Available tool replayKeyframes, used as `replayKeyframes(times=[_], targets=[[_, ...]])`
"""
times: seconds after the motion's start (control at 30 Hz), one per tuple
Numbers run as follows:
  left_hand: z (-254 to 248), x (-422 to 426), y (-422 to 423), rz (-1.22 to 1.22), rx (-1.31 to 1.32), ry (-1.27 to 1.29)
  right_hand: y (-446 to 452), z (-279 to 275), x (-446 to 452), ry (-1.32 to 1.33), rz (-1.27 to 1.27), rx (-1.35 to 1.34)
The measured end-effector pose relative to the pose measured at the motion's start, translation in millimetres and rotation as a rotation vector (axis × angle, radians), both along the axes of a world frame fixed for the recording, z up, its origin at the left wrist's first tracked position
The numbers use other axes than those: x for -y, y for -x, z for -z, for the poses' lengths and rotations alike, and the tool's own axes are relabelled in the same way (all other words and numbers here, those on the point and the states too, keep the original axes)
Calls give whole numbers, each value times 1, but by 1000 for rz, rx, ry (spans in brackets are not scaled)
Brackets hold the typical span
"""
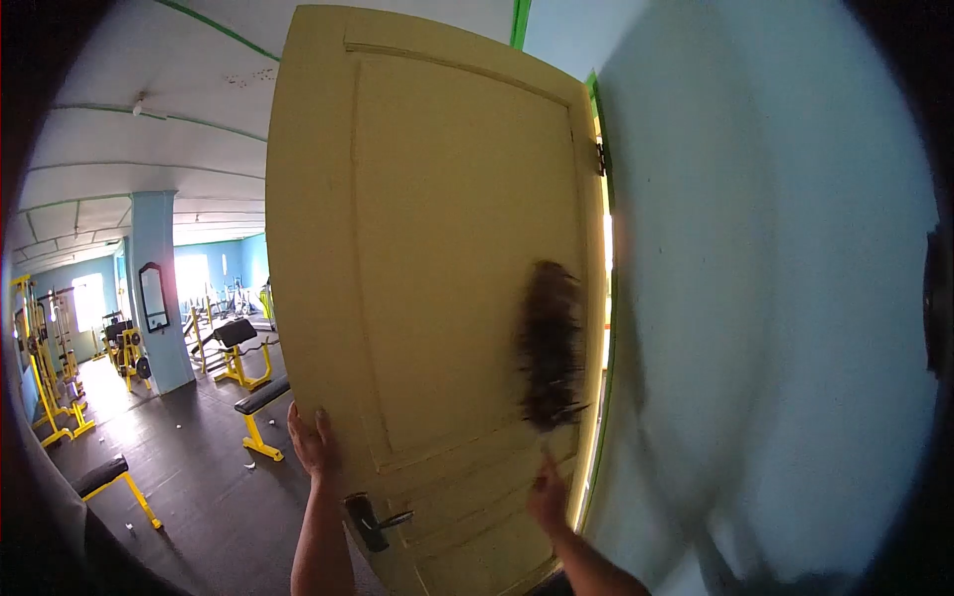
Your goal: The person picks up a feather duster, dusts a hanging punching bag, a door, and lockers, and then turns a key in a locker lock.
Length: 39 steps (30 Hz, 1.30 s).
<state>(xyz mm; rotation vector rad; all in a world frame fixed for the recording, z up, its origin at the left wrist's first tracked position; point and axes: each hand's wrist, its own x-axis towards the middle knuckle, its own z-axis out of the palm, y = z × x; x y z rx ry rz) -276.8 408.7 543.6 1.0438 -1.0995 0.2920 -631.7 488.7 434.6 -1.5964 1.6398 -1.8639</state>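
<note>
A yellow panelled door (457,219) stands ajar in front of me, its hinge side at the right. My left hand (314,442) grips the door's free edge, above the dark handle (370,521). In my right hand (547,497), closed around its handle, is a dark feather duster (552,348). The duster points upward against or just in front of the door panel, near the hinge side. Its feathers are blurred by motion, and I cannot tell whether they touch the wood.
A light blue wall (715,248) with shadows on it rises close at the right. Left of the door is a gym with a dark floor (199,477), yellow-framed benches (260,422), weight machines (50,368) and a blue pillar (159,348) bearing a mirror.
</note>
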Motion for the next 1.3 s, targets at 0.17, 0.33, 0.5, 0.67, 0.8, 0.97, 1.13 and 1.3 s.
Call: replayKeyframes(times=[0.17, 0.33, 0.5, 0.67, 0.8, 0.97, 1.13, 1.3], targets=[[-1, -5, 3, 131, -38, -40, -86, 59, -40, 333, -292, -332], [17, 21, -15, 84, -5, 1, -51, 72, -45, 73, -134, -296], [-9, -8, 4, 83, -17, -9, 16, 101, -15, -27, 61, 156], [-2, 2, 0, 25, -24, -7, -60, 143, -61, 107, -184, -292], [58, 94, -64, 581, -117, 109, -73, 156, -83, 106, -292, -481], [35, 4, -13, 304, -162, -22, 25, 182, -57, -180, 57, -170], [165, 0, -16, -224, 38, -482, 98, 165, -12, -257, 87, 428], [190, -31, 34, -24, -249, -534, 18, 159, -66, -346, -69, -145]])
